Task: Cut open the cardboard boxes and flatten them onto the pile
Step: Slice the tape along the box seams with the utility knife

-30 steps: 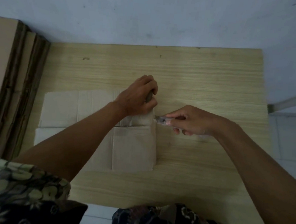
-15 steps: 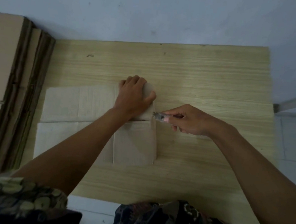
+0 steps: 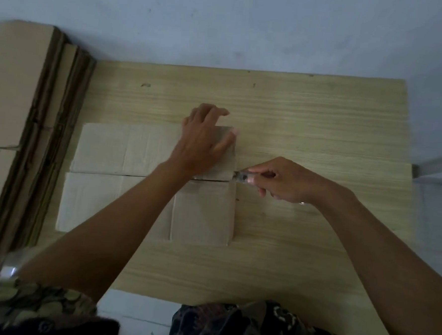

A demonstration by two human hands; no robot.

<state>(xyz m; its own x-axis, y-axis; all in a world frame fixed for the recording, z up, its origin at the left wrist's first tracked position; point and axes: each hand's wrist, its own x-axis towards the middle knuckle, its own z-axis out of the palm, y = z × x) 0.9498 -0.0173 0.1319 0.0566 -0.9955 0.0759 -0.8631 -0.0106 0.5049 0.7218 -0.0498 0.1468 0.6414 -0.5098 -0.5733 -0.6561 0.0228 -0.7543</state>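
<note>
One table (image 3: 308,115). One flattened box (image 3: 136,177) lies on it, toward its left edge, showing two rows of panels. One knife (image 3: 241,176) points at the box's right edge. Two hands: left hand (image 3: 203,140), right hand (image 3: 286,181). One pile (image 3: 17,98) of flat cardboard stands off the table's left edge; its sheets cannot be counted.

Pale tans and wood grain under a blue-grey wall

The flattened cardboard box (image 3: 116,166) is light beige; the cardboard pile (image 3: 18,118) beside it is tan with darker brown edges. The worktop (image 3: 308,115) shows pale yellow wood with fine streaked grain. The box cutter (image 3: 241,176) looks silvery grey. The sleeve (image 3: 25,303) and clothing (image 3: 256,327) carry a dark olive-and-black camouflage-like print. The wall (image 3: 223,25) is bluish grey.
</note>
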